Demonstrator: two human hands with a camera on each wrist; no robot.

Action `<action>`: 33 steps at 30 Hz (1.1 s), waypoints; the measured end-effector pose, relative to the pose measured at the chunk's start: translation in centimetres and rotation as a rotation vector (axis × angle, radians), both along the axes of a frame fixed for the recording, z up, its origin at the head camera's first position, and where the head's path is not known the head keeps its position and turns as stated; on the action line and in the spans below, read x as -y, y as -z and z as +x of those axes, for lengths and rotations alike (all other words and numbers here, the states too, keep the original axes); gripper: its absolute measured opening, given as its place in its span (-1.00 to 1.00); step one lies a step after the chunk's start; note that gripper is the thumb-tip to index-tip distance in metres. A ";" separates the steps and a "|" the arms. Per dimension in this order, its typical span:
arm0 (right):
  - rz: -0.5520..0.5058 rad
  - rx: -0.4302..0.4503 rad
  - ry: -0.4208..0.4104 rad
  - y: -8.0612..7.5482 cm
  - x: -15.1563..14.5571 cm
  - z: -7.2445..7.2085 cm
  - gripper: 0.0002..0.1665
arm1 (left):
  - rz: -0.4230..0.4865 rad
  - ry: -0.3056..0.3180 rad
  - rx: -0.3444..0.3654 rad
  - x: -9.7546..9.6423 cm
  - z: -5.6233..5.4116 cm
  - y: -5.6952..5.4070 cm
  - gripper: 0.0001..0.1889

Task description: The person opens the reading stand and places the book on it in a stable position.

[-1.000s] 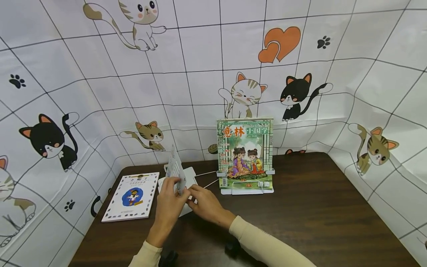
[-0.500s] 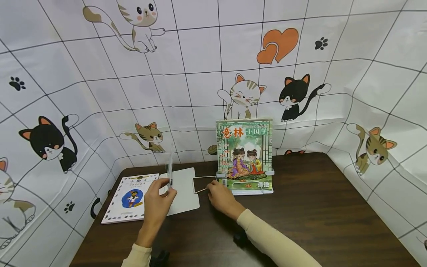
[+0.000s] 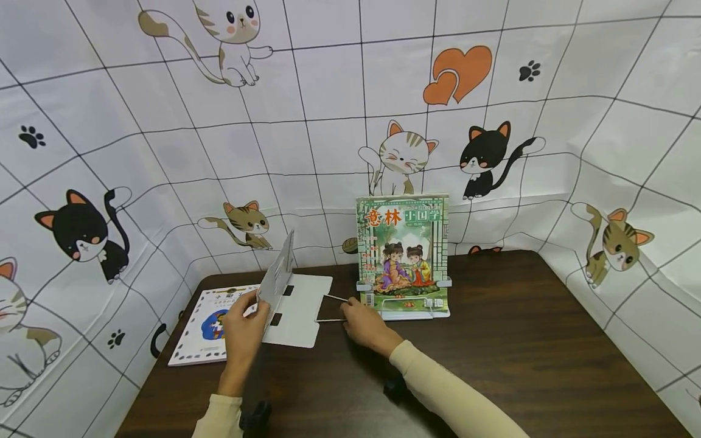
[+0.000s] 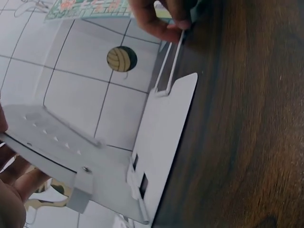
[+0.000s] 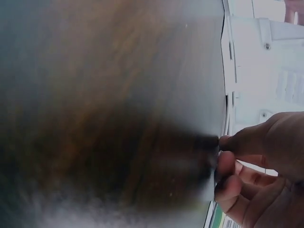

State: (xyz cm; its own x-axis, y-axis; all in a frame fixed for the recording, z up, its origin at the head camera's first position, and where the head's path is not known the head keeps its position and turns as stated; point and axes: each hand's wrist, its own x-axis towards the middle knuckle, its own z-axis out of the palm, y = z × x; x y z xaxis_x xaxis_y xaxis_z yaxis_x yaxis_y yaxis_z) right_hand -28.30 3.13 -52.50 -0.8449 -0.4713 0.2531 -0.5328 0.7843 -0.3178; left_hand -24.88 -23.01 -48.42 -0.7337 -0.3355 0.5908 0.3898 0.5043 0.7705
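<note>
A white folding book stand lies part unfolded at the left of the table. My left hand point(image 3: 243, 325) pinches the edge of its raised panel point(image 3: 278, 274), which leans up from the flat base plate point(image 3: 301, 316). Two dark slots show in the base near the hinge. In the left wrist view, a small clip point(image 4: 83, 190) sits on the panel's edge. My right hand point(image 3: 369, 325) holds the far end of the wire loop point(image 4: 173, 69) that sticks out from the base's right side. In the right wrist view, fingertips point(image 5: 225, 164) close around it, low over the table.
A green magazine point(image 3: 405, 255) stands upright on a similar white stand just behind my right hand. A white book point(image 3: 188, 334) with a blue circle lies flat at the left, partly behind my left hand. A cat-print cloth point(image 3: 317, 146) hangs behind the dark table point(image 3: 520, 340).
My right hand has moved right from the panel to the wire loop's end. My left hand has shifted left, and the base has swung round, with the panel turned.
</note>
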 end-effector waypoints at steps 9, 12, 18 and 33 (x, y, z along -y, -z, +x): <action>0.053 0.042 -0.055 0.1 1.0 0.9 -0.89 | 0.048 -0.007 0.018 1.3 -0.9 0.9 -0.83; 0.072 0.061 -0.067 -0.1 1.6 1.7 -0.86 | 0.031 -0.026 0.026 1.7 -1.3 1.0 -0.82; 0.128 0.033 -0.050 -0.4 2.9 3.7 -0.79 | 0.070 -0.029 0.041 2.1 -2.3 1.1 -0.72; 0.250 -0.103 -0.030 -0.1 5.4 6.5 -0.79 | 0.179 0.092 0.082 0.7 -2.4 -2.2 -0.79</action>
